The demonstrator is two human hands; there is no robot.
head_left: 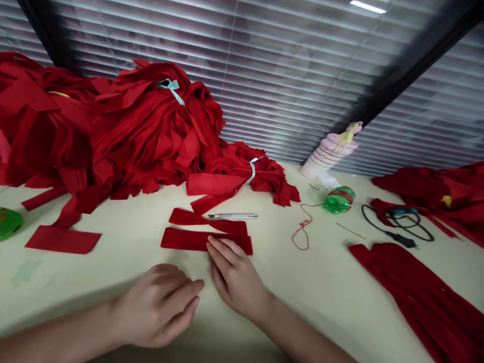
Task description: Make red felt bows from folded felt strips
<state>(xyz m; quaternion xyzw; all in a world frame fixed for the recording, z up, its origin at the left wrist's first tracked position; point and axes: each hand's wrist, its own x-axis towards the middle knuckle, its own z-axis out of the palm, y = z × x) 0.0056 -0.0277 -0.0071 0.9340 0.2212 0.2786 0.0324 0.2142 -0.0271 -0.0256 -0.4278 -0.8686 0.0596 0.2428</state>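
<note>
My right hand (pixel 234 275) lies with its fingers stretched flat on a folded red fabric strip (pixel 185 239), pressing near its right half. Just beyond it is a second red strip (pixel 185 217), pinched narrow in its middle. A slim silver metal tool (pixel 238 216), perhaps tweezers, rests along that strip's far edge. My left hand (pixel 162 305) hovers over or rests on the table, left of my right hand and nearer me. Its fingers are curled in, and whether anything is inside them is hidden.
Large bundles of red fabric strips (pixel 151 131) tied with ribbon line the back. To the right are a pink-and-white thread cone (pixel 321 156), a green spool (pixel 339 200), loose red thread (pixel 302 234), a black cable (pixel 401 237) and a long red fabric stack (pixel 419 292). Blinds stand behind.
</note>
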